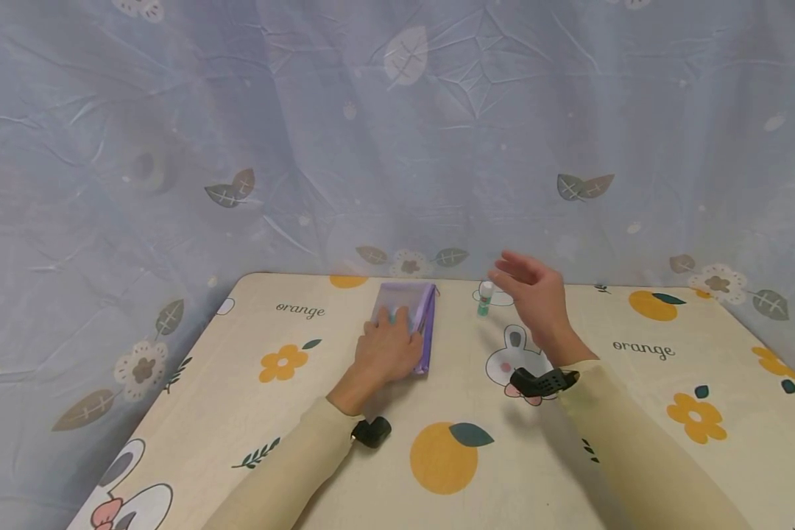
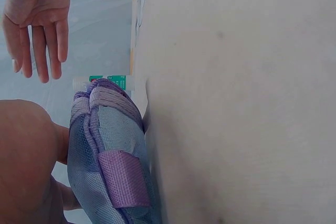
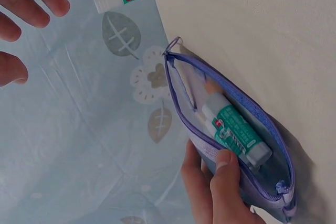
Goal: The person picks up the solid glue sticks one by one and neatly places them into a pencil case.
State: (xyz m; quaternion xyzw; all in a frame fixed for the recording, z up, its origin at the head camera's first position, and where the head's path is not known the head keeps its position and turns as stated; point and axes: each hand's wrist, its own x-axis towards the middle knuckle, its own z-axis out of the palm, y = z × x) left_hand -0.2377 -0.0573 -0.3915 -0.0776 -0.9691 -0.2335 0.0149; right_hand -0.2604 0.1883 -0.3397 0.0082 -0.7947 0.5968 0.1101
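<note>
A purple mesh zipper pouch (image 1: 407, 294) lies at the back of the table, its zip undone along the right side. My left hand (image 1: 389, 347) holds it from above, with the thumb (image 3: 226, 167) at the rim of the opening and fingers against the outer mesh. Inside the pouch sits a green and white glue stick (image 3: 239, 128), with other items partly hidden behind it. Another glue stick (image 1: 484, 299) stands upright on the table, right of the pouch. Beside and above it, my right hand (image 1: 533, 294) is raised with fingers extended, holding nothing.
The table wears a cream cloth (image 1: 344, 471) printed with oranges, flowers and rabbits. Directly behind its back edge hangs a pale blue-grey curtain (image 1: 397, 162), which also runs along both sides. Black bands circle both wrists.
</note>
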